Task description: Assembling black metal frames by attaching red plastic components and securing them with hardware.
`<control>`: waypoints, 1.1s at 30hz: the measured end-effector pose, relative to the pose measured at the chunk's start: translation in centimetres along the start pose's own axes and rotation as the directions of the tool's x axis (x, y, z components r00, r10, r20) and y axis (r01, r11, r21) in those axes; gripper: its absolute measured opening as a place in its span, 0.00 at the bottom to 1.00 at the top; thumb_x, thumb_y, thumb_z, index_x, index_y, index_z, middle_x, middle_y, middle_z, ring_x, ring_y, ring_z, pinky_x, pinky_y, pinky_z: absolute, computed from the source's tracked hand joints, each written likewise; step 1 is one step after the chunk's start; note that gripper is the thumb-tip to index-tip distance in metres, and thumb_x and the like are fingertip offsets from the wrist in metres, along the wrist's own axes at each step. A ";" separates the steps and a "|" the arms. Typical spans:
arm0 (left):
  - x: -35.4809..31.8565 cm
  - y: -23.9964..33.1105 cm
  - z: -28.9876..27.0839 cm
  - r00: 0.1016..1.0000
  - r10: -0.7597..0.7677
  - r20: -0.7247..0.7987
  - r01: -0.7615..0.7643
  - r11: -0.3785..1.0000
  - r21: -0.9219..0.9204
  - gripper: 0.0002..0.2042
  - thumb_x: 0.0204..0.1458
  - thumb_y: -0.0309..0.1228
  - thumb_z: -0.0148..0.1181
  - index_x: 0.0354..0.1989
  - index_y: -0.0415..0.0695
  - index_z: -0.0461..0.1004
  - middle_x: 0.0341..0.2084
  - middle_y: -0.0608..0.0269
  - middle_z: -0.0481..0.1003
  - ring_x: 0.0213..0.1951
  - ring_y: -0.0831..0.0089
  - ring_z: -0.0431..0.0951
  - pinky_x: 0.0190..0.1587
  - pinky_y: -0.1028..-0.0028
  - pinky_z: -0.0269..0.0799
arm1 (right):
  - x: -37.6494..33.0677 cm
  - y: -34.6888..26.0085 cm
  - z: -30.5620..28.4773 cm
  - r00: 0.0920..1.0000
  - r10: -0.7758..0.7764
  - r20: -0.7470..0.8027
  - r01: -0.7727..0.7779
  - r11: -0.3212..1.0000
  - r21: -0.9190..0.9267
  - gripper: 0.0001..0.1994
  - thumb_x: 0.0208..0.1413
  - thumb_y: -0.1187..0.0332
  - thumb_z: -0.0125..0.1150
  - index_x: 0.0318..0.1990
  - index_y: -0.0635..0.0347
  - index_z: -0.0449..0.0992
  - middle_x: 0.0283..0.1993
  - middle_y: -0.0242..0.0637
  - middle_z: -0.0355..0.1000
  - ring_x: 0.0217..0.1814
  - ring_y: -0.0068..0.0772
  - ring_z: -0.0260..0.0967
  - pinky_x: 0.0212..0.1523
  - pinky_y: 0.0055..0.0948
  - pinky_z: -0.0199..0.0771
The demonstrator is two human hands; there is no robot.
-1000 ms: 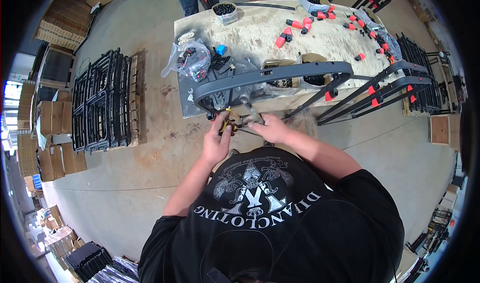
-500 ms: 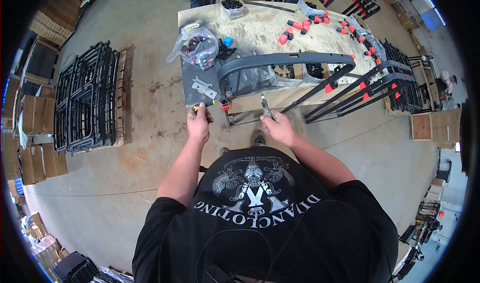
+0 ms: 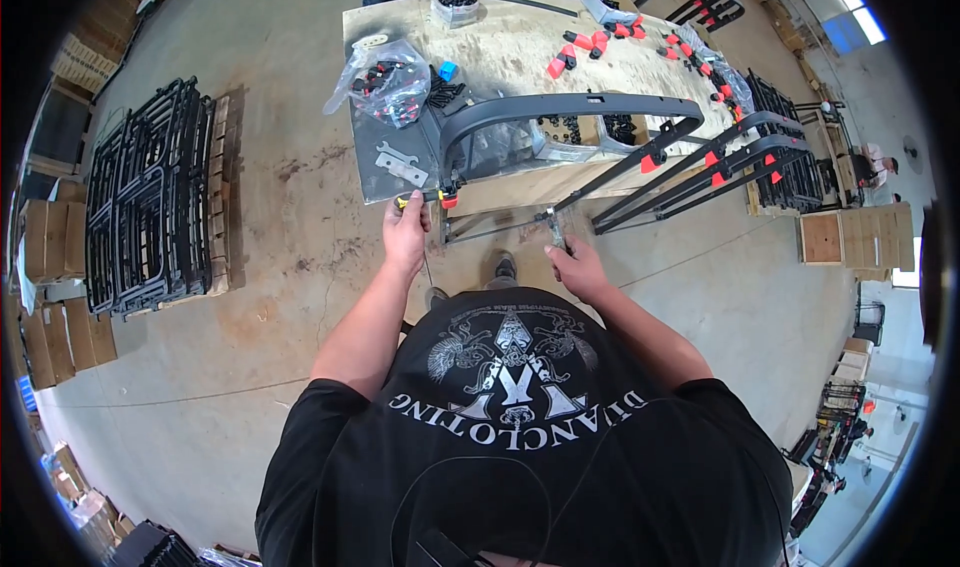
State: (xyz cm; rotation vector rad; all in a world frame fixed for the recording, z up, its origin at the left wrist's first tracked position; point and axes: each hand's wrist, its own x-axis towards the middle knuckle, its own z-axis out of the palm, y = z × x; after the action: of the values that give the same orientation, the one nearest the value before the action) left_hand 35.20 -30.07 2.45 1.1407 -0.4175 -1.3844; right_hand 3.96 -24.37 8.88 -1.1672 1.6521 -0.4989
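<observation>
My left hand [image 3: 404,239] is closed round a yellow-and-black handled tool [image 3: 404,202]. Its far end meets the red plastic piece [image 3: 449,202] on the near left leg of a bent black tube frame [image 3: 570,114]. My right hand [image 3: 580,270] grips a slim metal hand tool [image 3: 556,231] of a kind too small to make out. The silver head of that tool is at the lower end of the frame's right leg. The frame rests against the front of the worktable [image 3: 520,42], its curved bar standing over the table edge.
On the table lie an open-end wrench [image 3: 398,153], a plastic bag of parts [image 3: 395,87], boxes of black fittings [image 3: 455,9] and several red pieces [image 3: 575,52]. More black frames lean at right [image 3: 715,167]; others are stacked on a pallet at left [image 3: 150,197]. People stand beyond the table.
My left hand has brought the yellow-and-black tool up to the red piece. My right hand has moved right and slightly down, bringing its tool's head to the frame's right leg.
</observation>
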 end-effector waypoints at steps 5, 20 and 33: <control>0.2 0.2 0.4 0.998 -0.050 0.026 0.051 0.996 -0.072 0.09 0.64 0.36 0.59 0.37 0.49 0.66 0.24 0.71 0.68 0.24 0.79 0.65 0.27 0.76 0.62 | 0.3 0.3 0.3 0.996 -0.087 -0.008 0.086 0.995 -0.043 0.17 0.61 0.57 0.61 0.39 0.67 0.75 0.22 0.35 0.70 0.25 0.25 0.67 0.29 0.31 0.68; 0.6 0.2 -1.4 0.994 0.091 -0.055 -0.084 0.989 0.122 0.11 0.62 0.34 0.59 0.50 0.44 0.71 0.36 0.67 0.74 0.40 0.77 0.71 0.46 0.75 0.66 | 0.9 1.2 0.6 0.998 -0.065 -0.011 0.062 0.986 -0.152 0.20 0.60 0.54 0.61 0.34 0.68 0.73 0.23 0.41 0.69 0.26 0.31 0.67 0.31 0.36 0.68; 0.7 -0.3 0.4 0.964 0.210 -0.162 -0.126 0.901 0.416 0.18 0.60 0.28 0.61 0.55 0.40 0.64 0.28 0.61 0.73 0.17 0.78 0.68 0.19 0.73 0.67 | 0.9 -1.7 3.3 0.987 -0.154 0.047 0.160 0.961 -0.226 0.17 0.60 0.58 0.60 0.38 0.68 0.74 0.27 0.48 0.71 0.31 0.39 0.70 0.38 0.39 0.70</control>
State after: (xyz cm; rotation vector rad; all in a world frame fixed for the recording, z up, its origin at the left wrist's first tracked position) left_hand 34.87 -30.79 2.16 1.5295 -0.6583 -1.0396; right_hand 7.61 -25.22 8.43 -1.4778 1.6306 -0.3943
